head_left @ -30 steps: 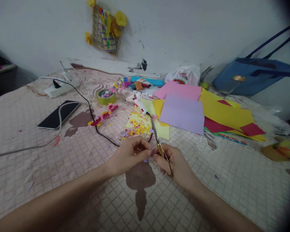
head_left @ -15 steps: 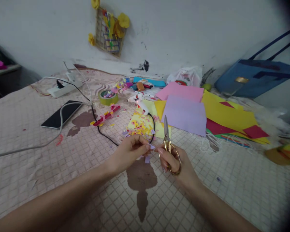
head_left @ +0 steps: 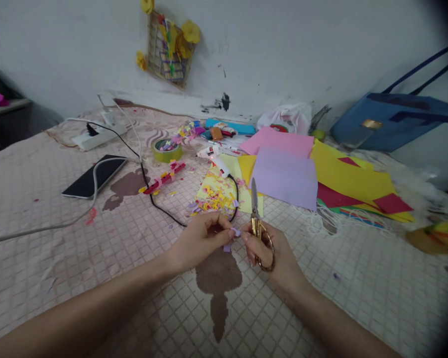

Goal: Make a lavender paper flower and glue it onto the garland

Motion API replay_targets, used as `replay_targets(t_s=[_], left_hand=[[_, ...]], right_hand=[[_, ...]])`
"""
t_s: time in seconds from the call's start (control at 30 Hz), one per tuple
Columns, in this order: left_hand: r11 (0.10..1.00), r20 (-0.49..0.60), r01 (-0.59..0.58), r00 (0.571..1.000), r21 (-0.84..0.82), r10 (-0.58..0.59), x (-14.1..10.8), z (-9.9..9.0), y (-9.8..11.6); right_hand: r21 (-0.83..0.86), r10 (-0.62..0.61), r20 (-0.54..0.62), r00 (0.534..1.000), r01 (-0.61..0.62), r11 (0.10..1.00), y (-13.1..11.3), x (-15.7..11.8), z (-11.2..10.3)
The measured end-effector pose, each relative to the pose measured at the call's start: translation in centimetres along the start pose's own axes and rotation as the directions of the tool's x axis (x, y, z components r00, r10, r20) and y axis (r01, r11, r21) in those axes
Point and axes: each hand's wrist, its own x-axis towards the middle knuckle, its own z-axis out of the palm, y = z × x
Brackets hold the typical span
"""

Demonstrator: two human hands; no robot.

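Note:
Between thumb and finger, my left hand (head_left: 201, 239) pinches a tiny lilac paper piece (head_left: 236, 232). My right hand (head_left: 274, 253) has gold-handled scissors (head_left: 256, 219) hooked in it, blades pointing up and away from me. Its thumb and fingertip meet the right end of the same lilac piece. Another lilac scrap (head_left: 227, 248) shows just below the fingertips. Beyond my hands, yellow and pink paper clippings (head_left: 218, 199) are heaped on a pale yellow sheet. A white glue gun (head_left: 219, 165) with a glowing red light lies at the back of that heap.
Lilac (head_left: 283, 176), pink and yellow sheets lie at right, with white string (head_left: 321, 221) beside them. A black cord (head_left: 164, 211) crosses left of my hands. A decorated red strip (head_left: 164, 179), tape roll (head_left: 167, 151), phone (head_left: 94, 176) and power strip (head_left: 99, 136) are at left; a blue bag (head_left: 392, 122) stands far right.
My right hand has shifted slightly left, and its fingertips now meet the lilac piece. The scissors moved along with it. My left hand is nearly still.

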Motion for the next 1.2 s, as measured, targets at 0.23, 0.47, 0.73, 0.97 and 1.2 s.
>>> replay_targets(t_s=[0.23, 0.47, 0.73, 0.97, 1.2], left_hand=[[1.000, 0.031, 0.027, 0.999, -0.011, -0.027, 0.2, 0.1, -0.6], [0.994, -0.005, 0.034, 0.999, -0.103, -0.035, 0.1, -0.1, -0.3], [0.919, -0.168, -0.015, 0.984, -0.395, -0.056, 0.4, -0.4, -0.3], [0.881, -0.227, -0.048, 0.971, -0.472, -0.069, 0.4, -0.3, -0.2], [0.845, -0.261, -0.070, 0.961, -0.530, -0.085, 0.4, 0.0, -0.2]], right_hand=[[-0.005, 0.007, 0.019, 1.000, -0.007, 1.000, -0.1, 0.1, 0.0], [0.060, 0.002, -0.001, 1.000, -0.002, 0.998, 0.0, -0.3, 0.3], [0.066, 0.009, 0.173, 0.985, -0.021, 0.998, 0.1, -1.2, 0.7], [-0.046, -0.005, 0.174, 0.985, 0.013, 0.999, 1.3, -1.4, 0.9], [-0.083, 0.007, 0.174, 0.985, 0.008, 0.997, 1.4, -1.4, 1.0]])
